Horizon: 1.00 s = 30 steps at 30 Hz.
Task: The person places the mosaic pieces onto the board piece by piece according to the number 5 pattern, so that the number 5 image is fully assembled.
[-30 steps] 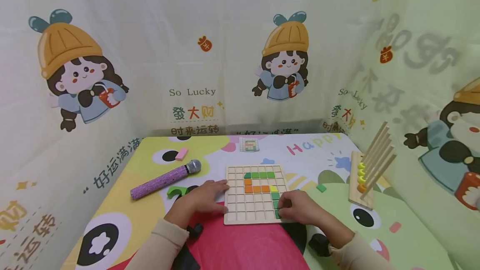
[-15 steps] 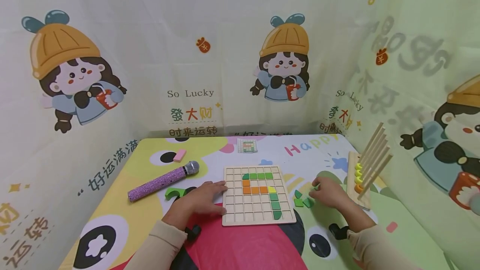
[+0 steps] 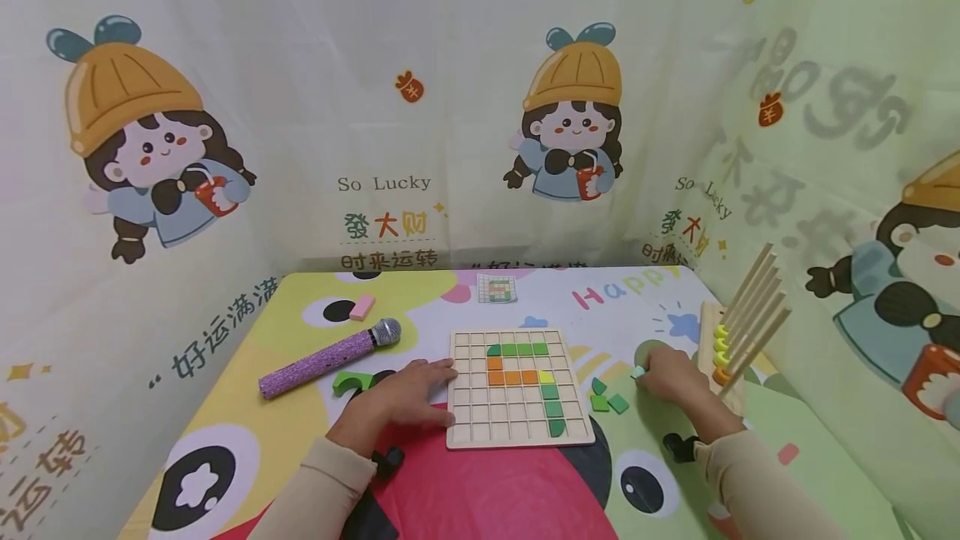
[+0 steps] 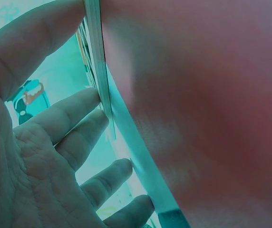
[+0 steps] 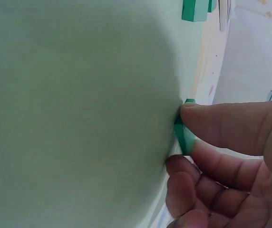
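Observation:
A square wooden grid board (image 3: 472,407) lies mid-table, with green, orange and yellow tiles in some cells. My left hand (image 3: 415,394) rests at the board's left side. In the left wrist view, its thumb and outstretched fingertips touch the board's edge. My right hand (image 3: 671,377) is low over the table, right of the board. Its thumb and fingers pinch a small green tile (image 5: 184,133), plain in the right wrist view; the other fingers curl beneath. Several loose green tiles (image 3: 618,403) lie between that hand and the board.
A purple glittery microphone (image 3: 318,365), a green hook-shaped piece (image 3: 348,382) and a pink block (image 3: 362,307) lie left. A wooden peg stand (image 3: 708,348) with yellow and orange rings stands right. A patterned card (image 3: 497,288) lies behind the board.
My right hand has left the board's lower right corner, moved right across the table and taken hold of a loose green tile. The left hand stays at the board's edge.

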Tool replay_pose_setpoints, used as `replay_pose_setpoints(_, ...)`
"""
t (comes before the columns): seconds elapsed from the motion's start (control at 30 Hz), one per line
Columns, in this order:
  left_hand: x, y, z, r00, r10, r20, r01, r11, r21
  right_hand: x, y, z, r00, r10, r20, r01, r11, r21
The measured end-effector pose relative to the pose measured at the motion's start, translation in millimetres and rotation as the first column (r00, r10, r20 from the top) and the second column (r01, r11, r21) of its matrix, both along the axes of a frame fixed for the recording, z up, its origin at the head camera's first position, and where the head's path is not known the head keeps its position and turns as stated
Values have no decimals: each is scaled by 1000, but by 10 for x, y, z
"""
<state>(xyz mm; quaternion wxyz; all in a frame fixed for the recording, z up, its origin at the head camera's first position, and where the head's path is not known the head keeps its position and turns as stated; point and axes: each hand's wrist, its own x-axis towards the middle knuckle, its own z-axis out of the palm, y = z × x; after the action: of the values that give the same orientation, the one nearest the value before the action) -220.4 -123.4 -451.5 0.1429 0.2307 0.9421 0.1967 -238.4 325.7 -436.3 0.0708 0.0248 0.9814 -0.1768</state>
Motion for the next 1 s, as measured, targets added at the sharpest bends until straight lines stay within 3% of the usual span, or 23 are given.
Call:
replay_pose_setpoints(0.4,1,10,8,1000,-3,1,3,1000,-2,8,16,-101,990,43,-131,-52,996,-67)
replay_pose_setpoints(0.57,13,13,24,1000,-2,-2,1,1000,-17,10,-14,-123,978,96,-187,-126,980,-152)
replay_pose_setpoints(0.73,10,6,16,1000,-7,-11,7,1000,-18,44,-144,-85,981,125,-148,-164,941,-295)
replay_pose_setpoints(1.0,12,10,-4,1000,-9,-19,9,1000,-5,153,-464,-64,985,149,-91,-173,893,-415)
